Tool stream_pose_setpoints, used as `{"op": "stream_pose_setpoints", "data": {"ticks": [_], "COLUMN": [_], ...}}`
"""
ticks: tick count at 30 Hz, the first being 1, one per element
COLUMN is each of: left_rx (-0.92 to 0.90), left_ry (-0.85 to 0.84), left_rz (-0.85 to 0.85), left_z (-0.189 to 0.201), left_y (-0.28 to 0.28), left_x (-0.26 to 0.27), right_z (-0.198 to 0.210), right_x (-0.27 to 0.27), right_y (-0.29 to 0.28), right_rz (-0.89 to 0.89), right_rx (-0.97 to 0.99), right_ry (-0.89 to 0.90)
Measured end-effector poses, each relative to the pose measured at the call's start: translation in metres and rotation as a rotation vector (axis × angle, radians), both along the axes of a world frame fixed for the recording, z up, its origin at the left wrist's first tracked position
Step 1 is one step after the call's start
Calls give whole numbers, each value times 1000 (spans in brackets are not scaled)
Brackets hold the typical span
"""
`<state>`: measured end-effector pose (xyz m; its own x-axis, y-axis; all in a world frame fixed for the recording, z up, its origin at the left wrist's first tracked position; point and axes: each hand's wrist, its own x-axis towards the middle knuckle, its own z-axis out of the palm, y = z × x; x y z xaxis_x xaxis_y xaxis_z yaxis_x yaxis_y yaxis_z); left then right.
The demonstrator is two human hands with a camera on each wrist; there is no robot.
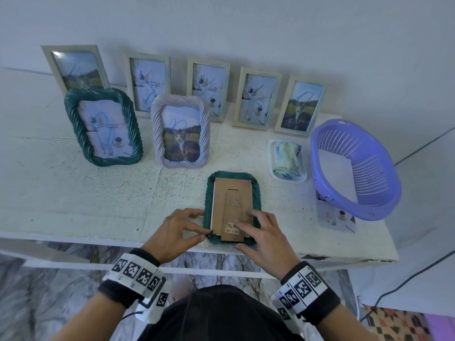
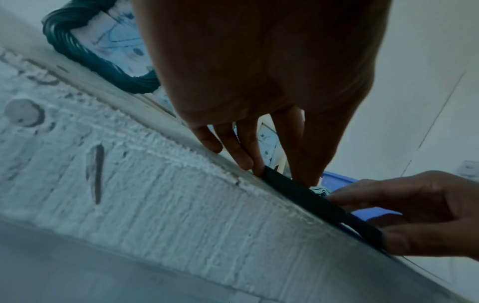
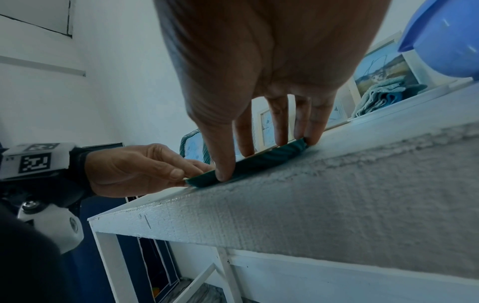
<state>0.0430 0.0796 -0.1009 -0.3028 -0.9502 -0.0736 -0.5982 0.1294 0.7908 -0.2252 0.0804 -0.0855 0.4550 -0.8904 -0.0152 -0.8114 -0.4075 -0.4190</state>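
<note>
- White tray (image 1: 272,163), far R of the table (image 1: 98,193), holds a crumpled blue-and-pale cloth (image 1: 286,156). The cloth fills most of it.
- Purple slatted basket (image 1: 369,173) sits just R of the tray and is tilted. Its near-left rim rests on a loose print (image 1: 337,217) lying flat. We see a pale patch at the basket's bottom and can't tell what it is.
- Green frame (image 1: 256,195) lies face down at the near edge of the table, approx. in the middle. Its cardboard back (image 1: 232,203) faces up, with the stand flap flat against it.
- Sticker (image 1: 231,228) w/ a barcode and a red strip is on the near end of the cardboard. The print is too small for us to read (same for the marker tags on both wristbands).
- Left hand (image 1: 176,233): thumb and index pressed together, pinching the frame's near-left corner. The other fingers curl beside the L rim.
- Right hand (image 1: 262,236): fingers spread and fairly straight, with the tips pressing on the cardboard near the sticker. The thumb is set against the frame's near edge.
- Behind, upright: another green twisted frame (image 1: 71,112) and a lilac twisted frame (image 1: 157,134). Five pale frames (image 1: 209,87) stand along the wall. The pics in them are scribbled over in blue.
</note>
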Motion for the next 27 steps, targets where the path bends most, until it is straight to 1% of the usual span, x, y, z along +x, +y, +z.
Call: {"op": "stream_pose_setpoints", "data": {"ticks": [4, 9, 12, 14, 16, 18, 21, 24, 25, 27], "left_rx": [-61, -74, -168, -234, -249, -213, -141, -129, -138, -162], "left_ry": [-27, -71, -110, -185, -297, -425, -601, -663, -678, -703], "left_rz": [-18, -30, 8, -30, -142, -248, -312, -329, -334, -343], "left_z": [-2, 2, 9, 17, 26, 35, 44, 44, 42, 38], "left_y": [2, -2, -14, -25, -37, -47, -59, -65, -67, -68], "left_x": [0, 0, -6, -16, -29, -41, -52, -53, -52, -52], "right_z": [1, 5, 17, 24, 29, 29, 23, 19, 17, 14], "right_x": [-1, -3, -2, -2, -4, -8, -11, -8, -8, -10], "right_y": [-1, -6, -18, -34, -55, -76, -98, -102, -102, -103], "right_rz": [9, 55, 15, -49, -95, -113, -121, -131, -134, -168], "right_rx": [5, 30, 85, 84, 63, 55, 94, 154, 162, 214], "right_ry": [16, 48, -22, -60, -32, 38, 96, 90, 67, -34]}}
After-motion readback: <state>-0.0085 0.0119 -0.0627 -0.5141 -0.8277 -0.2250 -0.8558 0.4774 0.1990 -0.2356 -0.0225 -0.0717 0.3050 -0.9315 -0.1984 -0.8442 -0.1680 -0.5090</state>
